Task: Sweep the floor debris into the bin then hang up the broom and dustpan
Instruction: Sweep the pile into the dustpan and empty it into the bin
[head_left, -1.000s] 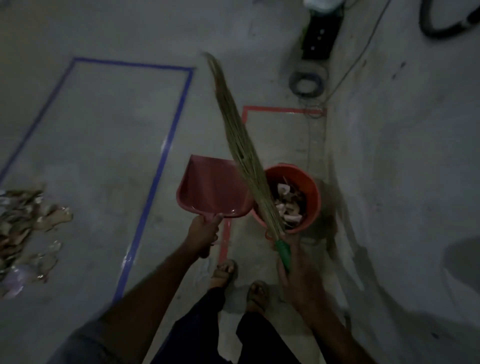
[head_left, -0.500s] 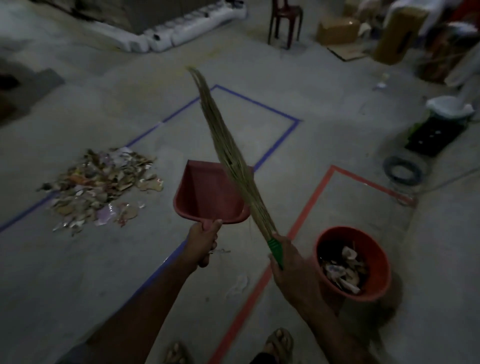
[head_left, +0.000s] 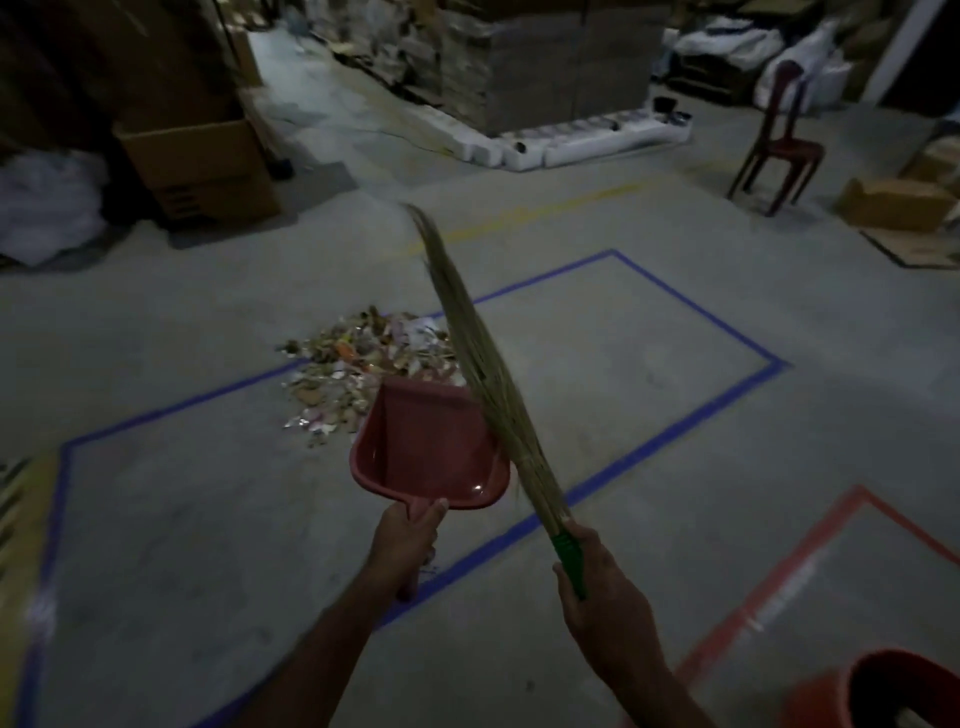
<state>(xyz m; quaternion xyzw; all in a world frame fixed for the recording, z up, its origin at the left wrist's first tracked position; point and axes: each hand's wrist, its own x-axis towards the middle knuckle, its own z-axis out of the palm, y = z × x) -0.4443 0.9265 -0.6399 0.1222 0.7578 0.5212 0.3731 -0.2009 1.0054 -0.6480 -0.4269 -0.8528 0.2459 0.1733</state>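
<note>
Left hand is wrapped tight round the handle of the red plastic dustpan, thumb up along the neck, pan held in the air with its scoop looking empty, though the light is dim. Right hand is curled firmly round the green grip of the long straw-bristle broom, bristles pointing up and away, crossing just over the pan's right edge. Both tools are carried, neither touching the floor.

Ahead, the heap of mixed paper and cardboard debris sits on the grey concrete floor, straddling the far-left edge of the blue tape rectangle. The orange-red round plastic bin is down at the lower right corner of the view, beyond the red tape outline and well apart from the heap. No hanging hooks are visible.

Plenty is left to do, I'd say: that pile is sizeable. The risks are these. The scraps look light, so a hard stroke could scatter them past the tape instead of into the pan. An overloaded pan could shed bits on the carry to the bin. And a pan lip not flat on the concrete would let fines slide underneath.
</note>
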